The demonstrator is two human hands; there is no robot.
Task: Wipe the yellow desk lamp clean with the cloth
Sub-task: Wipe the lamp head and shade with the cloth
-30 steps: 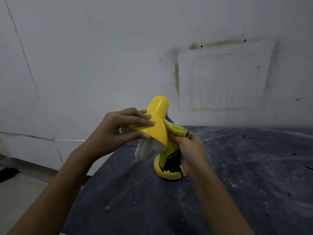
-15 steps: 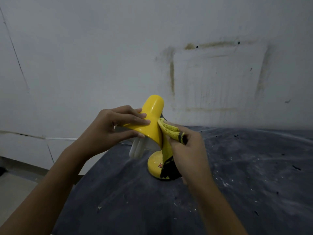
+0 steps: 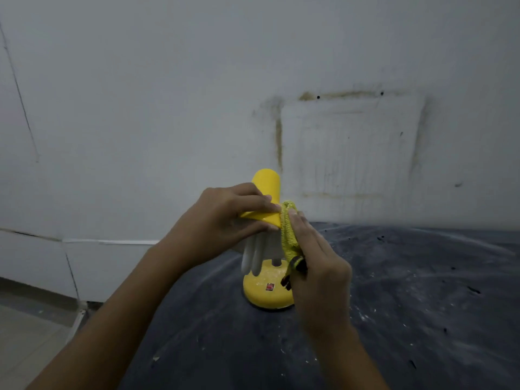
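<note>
The yellow desk lamp (image 3: 266, 187) stands on a dark table, its round base (image 3: 264, 291) toward me and a white bulb (image 3: 253, 254) hanging under the shade. My left hand (image 3: 222, 220) grips the shade from the left, fingers across its top and thumb under the rim. My right hand (image 3: 318, 260) holds a yellow-green cloth (image 3: 288, 229) with a dark edge and presses it against the right side of the shade's rim. The lamp's neck is hidden behind the cloth and my right hand.
The dark table (image 3: 408, 305) is scuffed and speckled with white dust. A stained white wall (image 3: 351, 142) rises close behind the lamp. The table's left edge drops to a pale floor (image 3: 25, 339).
My right hand has slid the cloth up and around the shade's right rim. The view has shifted, so the lamp's base shows more from the front. My left hand keeps its grip.
</note>
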